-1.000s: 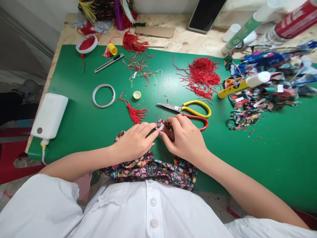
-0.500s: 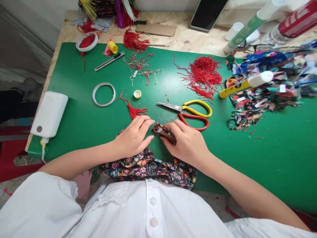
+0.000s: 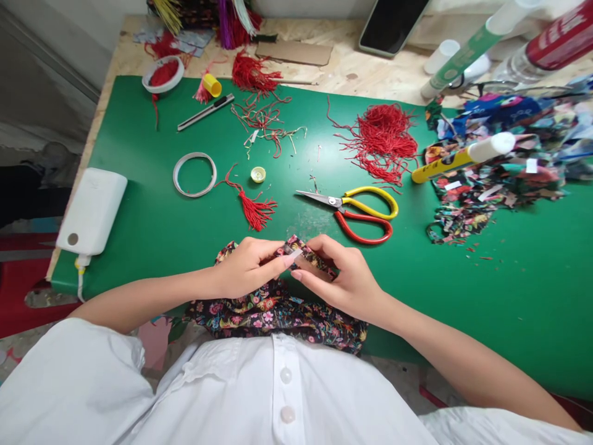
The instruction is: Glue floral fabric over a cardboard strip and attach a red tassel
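Observation:
Between both hands is a small, dark floral fabric piece (image 3: 314, 267) with a flat brownish inner side and a whitish strip (image 3: 295, 254) at its left end. My right hand (image 3: 354, 275) grips its right part, thumb in front and fingers behind. My left hand (image 3: 248, 269) pinches the left end, its thumb close to the whitish strip. Beneath the hands, a larger bunched floral cloth (image 3: 273, 315) lies along the table's front edge against the white shirt. Scissors (image 3: 349, 207) with one yellow and one red handle lie just beyond my right hand. A red tassel (image 3: 256, 210) rests beyond the left.
On the green mat (image 3: 463, 296) lie a tape roll (image 3: 175, 185), a utility knife (image 3: 206, 112), red threads (image 3: 384, 139) and a white power bank (image 3: 92, 210). At right, a yellow glue tube (image 3: 445, 165) stands by fabric scraps (image 3: 519, 154). A phone (image 3: 393, 25) is at the back.
My left hand has come down and right, and its thumb and fingers have closed on the fabric piece's left end. My right hand has shifted slightly lower, still holding the piece.

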Demonstrator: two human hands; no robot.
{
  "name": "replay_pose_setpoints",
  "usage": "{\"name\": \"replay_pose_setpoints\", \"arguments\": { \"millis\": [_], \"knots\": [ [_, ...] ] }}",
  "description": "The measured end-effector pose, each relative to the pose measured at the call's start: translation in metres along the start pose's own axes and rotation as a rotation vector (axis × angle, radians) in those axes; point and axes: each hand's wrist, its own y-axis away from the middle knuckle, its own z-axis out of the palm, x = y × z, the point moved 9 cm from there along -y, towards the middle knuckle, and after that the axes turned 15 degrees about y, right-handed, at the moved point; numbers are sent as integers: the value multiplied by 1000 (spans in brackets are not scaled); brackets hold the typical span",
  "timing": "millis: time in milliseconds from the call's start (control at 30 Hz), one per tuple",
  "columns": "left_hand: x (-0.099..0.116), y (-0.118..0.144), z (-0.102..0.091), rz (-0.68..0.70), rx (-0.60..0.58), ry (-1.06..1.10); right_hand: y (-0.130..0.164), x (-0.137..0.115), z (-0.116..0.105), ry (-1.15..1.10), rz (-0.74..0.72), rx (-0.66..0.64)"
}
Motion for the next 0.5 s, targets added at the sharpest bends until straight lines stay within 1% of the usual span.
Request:
{"name": "replay_pose_setpoints", "arguments": {
  "millis": [100,200,267,333,500],
  "knots": [
    [-6,1,4,-64,-21,64,0,-1,6,-71,-3,-66],
    [-7,2,9,-74,-69,77,0,3,13,-190,45,-153],
    [-6,2,12,-71,-94,70,-1,6,15,-235,85,-173],
    [-7,2,13,-68,-102,65,-2,7,14,-205,89,-155],
    [-13,2,13,-98,-89,71,-5,-1,9,-92,-8,-65]
  ]
}}
